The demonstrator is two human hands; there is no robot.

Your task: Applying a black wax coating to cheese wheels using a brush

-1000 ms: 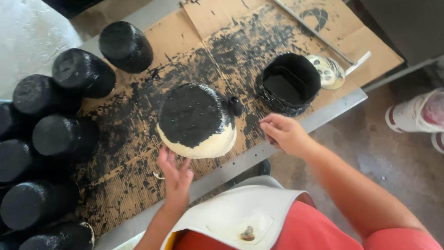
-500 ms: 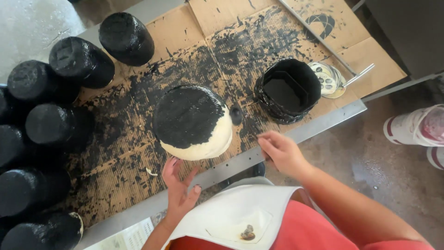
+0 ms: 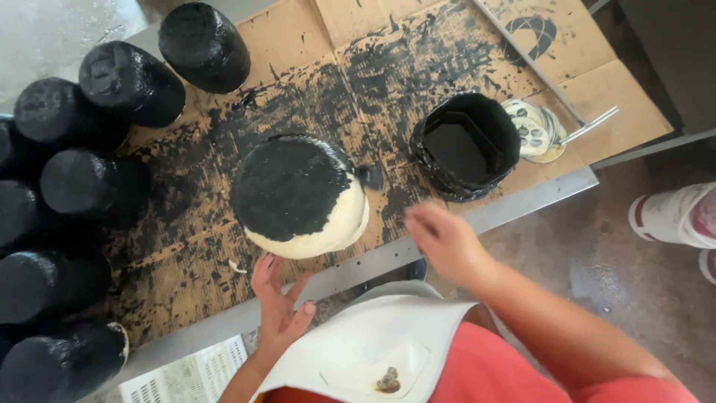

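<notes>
**Half-blackened pot, both my hands off it**

My left hand [image 3: 280,302] is open, fingers [image 3: 262,270] spread, tips just short of the near side of the pot [image 3: 298,195] and holding nothing. My right hand [image 3: 441,240] hangs over the near edge of the table [image 3: 514,205]. It is blurred, so I can only say the fingers look loosely curled with nothing in them.

The pot stands upside down in the middle of the cardboard [image 3: 388,45], its top and far side coated black, its near lower side bare cream. A small black knob [image 3: 371,175] sits just right of it, touching or nearly so. Farther right is the paint tub [image 3: 466,142], black inside and out, with a patterned tin [image 3: 535,128] and a thin metal rod [image 3: 548,86] beyond. At the left stand finished black pots [image 3: 112,78] in a crowded row.

What worries me: the black coat looks wet, so a thumb set too high would likely smear it and dirty my hand. The pot sits near the table's edge, and a careless turn could tip it towards me, or nudge it left into the finished pots. My right hand could also catch the tub's rim.
</notes>
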